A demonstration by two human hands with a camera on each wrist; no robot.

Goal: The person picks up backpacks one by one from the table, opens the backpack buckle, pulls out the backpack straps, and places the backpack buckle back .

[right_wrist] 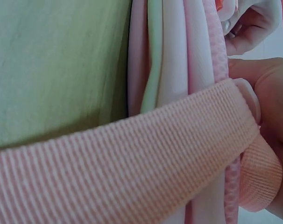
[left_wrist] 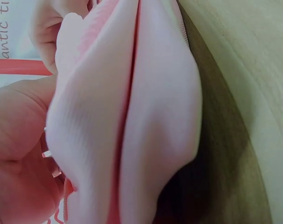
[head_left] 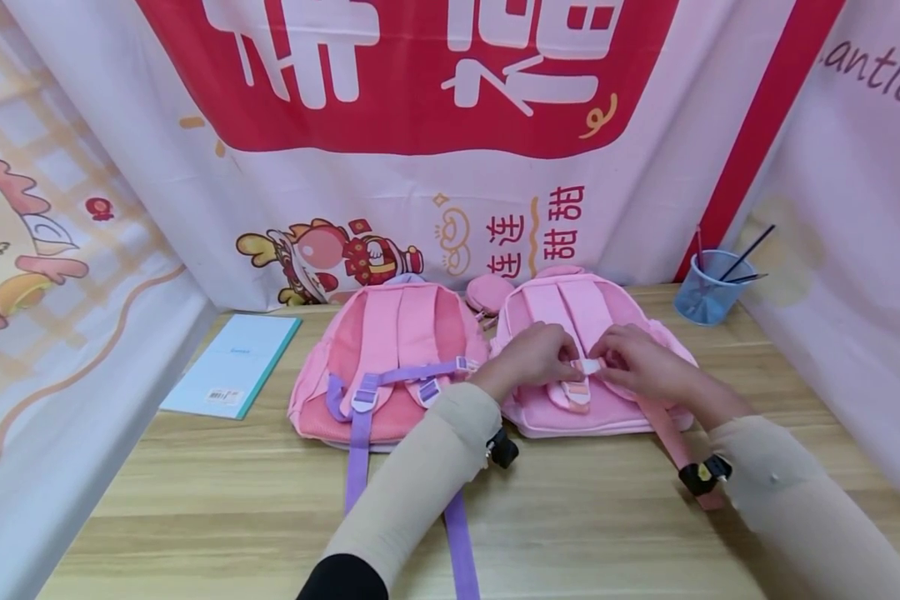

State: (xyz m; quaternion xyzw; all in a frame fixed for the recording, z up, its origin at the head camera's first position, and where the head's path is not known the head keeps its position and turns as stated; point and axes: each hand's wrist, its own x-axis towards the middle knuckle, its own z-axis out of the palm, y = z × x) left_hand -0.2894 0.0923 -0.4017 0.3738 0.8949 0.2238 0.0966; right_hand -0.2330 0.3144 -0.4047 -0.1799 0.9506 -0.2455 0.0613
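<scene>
A pink backpack [head_left: 551, 419] lies with its shoulder straps facing up in the head view. Over its middle, my left hand [head_left: 534, 358] and right hand [head_left: 641, 360] meet at a small white buckle [head_left: 588, 366]. Each pinches one side of it between thumb and fingers. A salmon webbing strap [head_left: 667, 437] trails from the bag's right side towards me; its ribbed weave [right_wrist: 118, 158] crosses the right wrist view. In the left wrist view the bag's pale side [left_wrist: 90, 112] hides most of the fingers. Beside it, under my left forearm, lies a second pink backpack [head_left: 328, 425] with purple straps [head_left: 358, 458].
A light blue notebook [head_left: 232, 362] lies at the left of the wooden table [head_left: 570, 517]. At the back right stands a blue mesh cup [head_left: 708, 293] with pens. A round pink pouch [head_left: 489, 294] sits behind the bags, before a printed curtain [head_left: 412, 183].
</scene>
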